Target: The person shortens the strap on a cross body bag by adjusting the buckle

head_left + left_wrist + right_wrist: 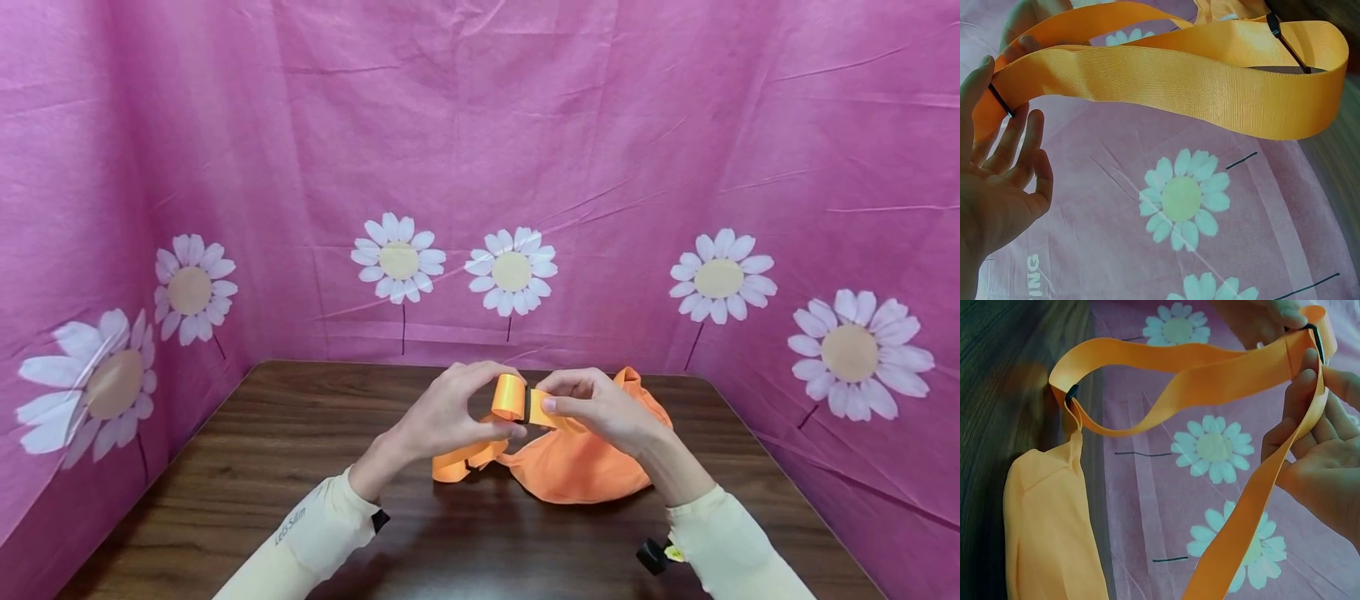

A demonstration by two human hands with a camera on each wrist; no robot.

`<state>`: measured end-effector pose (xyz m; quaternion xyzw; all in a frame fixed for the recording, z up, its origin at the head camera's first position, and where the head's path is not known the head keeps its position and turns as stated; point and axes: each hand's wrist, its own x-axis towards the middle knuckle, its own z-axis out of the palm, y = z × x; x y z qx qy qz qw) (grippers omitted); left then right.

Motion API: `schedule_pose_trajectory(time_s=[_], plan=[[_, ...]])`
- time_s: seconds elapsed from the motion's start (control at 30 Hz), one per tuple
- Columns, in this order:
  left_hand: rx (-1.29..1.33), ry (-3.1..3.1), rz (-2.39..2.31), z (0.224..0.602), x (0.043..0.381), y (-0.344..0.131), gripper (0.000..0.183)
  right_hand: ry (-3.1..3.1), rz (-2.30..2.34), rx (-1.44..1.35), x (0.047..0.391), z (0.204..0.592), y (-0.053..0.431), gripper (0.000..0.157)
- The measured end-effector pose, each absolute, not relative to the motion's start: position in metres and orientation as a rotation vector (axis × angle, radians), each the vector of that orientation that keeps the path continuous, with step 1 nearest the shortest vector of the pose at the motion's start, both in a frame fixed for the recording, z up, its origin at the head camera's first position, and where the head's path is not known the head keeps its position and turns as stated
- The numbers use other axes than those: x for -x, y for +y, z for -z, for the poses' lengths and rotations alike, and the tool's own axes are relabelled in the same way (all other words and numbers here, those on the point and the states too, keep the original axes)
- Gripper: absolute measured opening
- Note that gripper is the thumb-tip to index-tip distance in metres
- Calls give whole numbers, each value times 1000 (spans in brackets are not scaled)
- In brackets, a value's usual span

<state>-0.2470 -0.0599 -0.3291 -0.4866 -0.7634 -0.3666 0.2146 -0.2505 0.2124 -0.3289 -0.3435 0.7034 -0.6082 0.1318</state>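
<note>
Above the table, my left hand [442, 412] pinches a black strap slider [527, 403] between thumb and fingers, as the left wrist view also shows. An orange webbing strap [1147, 78] threads through this slider and loops back. Just right of the slider, my right hand [607, 408] pinches the strap between thumb and fingers; part of that grip is hidden. An orange cloth bag [577, 471] lies on the table under and behind my right hand, joined to the strap. A second black slider [1072, 394] sits on the strap near the bag's end.
The dark wood table [300, 467] ends at a pink curtain [600, 125] printed with white daisies, which rises at the back and both sides. A small black object [652, 556] shows by my right sleeve.
</note>
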Motion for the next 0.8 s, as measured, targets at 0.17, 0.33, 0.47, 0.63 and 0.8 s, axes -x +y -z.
schedule_pose_trajectory(time_s=[0.17, 0.33, 0.47, 0.63, 0.8], plan=[[1353, -2138, 988, 331, 246, -58, 55, 2069, 1750, 985, 245, 327, 208, 18], [1350, -2141, 948, 333, 246, -56, 55, 2143, 1721, 891, 241, 325, 201, 17], [1336, -2166, 937, 334, 246, -54, 60, 2151, 1748, 828, 239, 325, 195, 17], [1312, -2187, 914, 336, 247, -55, 63, 2066, 1836, 823, 238, 326, 194, 12], [1327, -2117, 885, 337, 250, -56, 53, 1952, 1943, 840, 236, 323, 196, 8]])
